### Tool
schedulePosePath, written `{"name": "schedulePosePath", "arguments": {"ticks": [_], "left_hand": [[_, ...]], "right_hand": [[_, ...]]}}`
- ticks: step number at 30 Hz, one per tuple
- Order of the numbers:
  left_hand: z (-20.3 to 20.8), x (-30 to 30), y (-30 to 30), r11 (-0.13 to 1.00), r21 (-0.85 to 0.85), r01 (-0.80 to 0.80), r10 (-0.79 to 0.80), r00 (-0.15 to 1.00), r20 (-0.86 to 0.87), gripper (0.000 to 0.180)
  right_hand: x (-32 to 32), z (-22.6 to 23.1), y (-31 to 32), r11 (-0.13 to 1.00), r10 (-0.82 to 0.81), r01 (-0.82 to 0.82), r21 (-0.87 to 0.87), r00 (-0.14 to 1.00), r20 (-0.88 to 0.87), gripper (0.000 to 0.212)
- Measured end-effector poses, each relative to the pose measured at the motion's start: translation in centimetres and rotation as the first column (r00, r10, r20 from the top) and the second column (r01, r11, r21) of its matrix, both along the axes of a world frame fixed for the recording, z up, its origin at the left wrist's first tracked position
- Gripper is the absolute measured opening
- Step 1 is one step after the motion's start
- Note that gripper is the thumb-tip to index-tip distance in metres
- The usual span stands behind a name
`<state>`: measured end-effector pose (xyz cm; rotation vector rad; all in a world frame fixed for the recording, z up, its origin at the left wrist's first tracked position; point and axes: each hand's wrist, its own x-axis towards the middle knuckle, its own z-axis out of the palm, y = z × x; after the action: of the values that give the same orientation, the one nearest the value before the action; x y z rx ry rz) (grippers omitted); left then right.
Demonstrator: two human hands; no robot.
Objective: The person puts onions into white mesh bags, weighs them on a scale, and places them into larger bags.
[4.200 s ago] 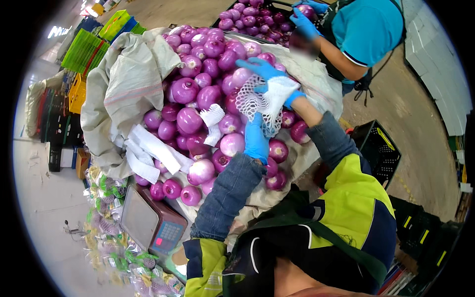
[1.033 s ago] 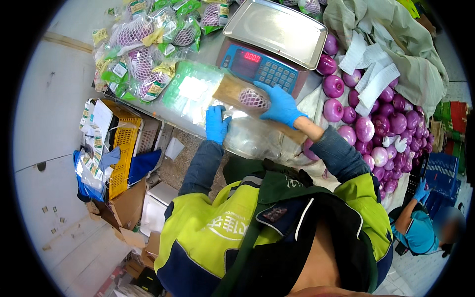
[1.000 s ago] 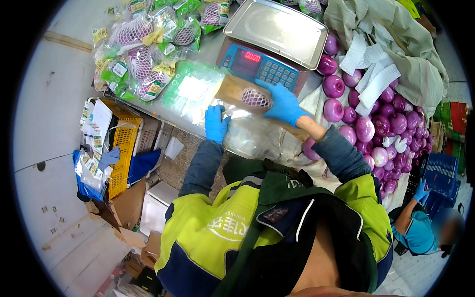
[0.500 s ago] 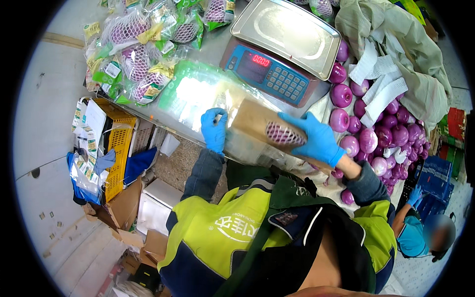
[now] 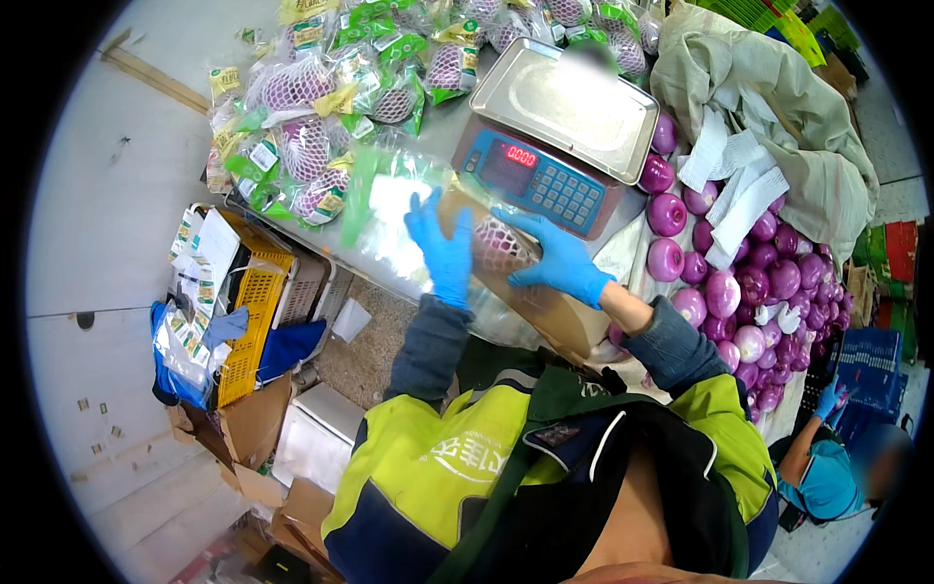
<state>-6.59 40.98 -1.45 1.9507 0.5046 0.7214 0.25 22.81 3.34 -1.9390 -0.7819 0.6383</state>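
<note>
A purple onion in a white foam net is in my right hand, whose gloved fingers wrap round its right side. It lies over a long brown cardboard piece at the table's near edge. My left hand, in a blue glove too, is at the cardboard's left end with fingers spread, beside the onion. A clear plastic bag with green print lies flat just beyond and left of it. Whether the left fingertips touch the bag's film I cannot tell.
A blue digital scale with a metal pan stands beyond my hands. Bagged netted onions pile up at the far left. Loose purple onions and a pale cloth sack are on the right. Another person is at far right.
My right hand has carried the netted onion left and away from me, toward the bag. My left hand has gone from curled fingers to spread ones. The view has shifted slightly.
</note>
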Motion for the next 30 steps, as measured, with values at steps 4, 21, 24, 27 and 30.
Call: {"name": "schedulePosePath", "arguments": {"ticks": [4,21,24,27,30], "left_hand": [[-0.6,-0.4,-3.6,0.988,0.069,0.138,-0.135,0.990,-0.037,0.055],[6.4,-11.9,-9.2,0.935,0.264,0.238,-0.244,0.970,-0.009,0.014],[8.0,-13.4,-8.8,0.951,0.205,0.229,-0.246,0.967,0.061,0.016],[10.7,-12.4,-7.5,0.976,0.068,0.208,-0.215,0.970,0.117,0.015],[14.0,-10.7,-6.9,0.962,-0.124,0.243,-0.218,0.958,0.185,0.017]], "right_hand": [[0.3,-2.5,0.1,0.981,-0.094,0.132,0.140,0.964,-0.248,0.107],[-13.9,0.9,-11.2,0.959,-0.038,0.219,0.182,0.732,-0.680,0.059],[-13.7,2.4,-12.5,0.990,-0.023,0.074,0.118,0.922,-0.386,0.055],[-10.1,9.6,-11.3,0.995,-0.010,0.033,0.096,0.972,-0.236,0.057],[-7.8,13.2,-8.9,0.990,0.038,-0.090,0.106,0.908,0.417,0.053]]}}
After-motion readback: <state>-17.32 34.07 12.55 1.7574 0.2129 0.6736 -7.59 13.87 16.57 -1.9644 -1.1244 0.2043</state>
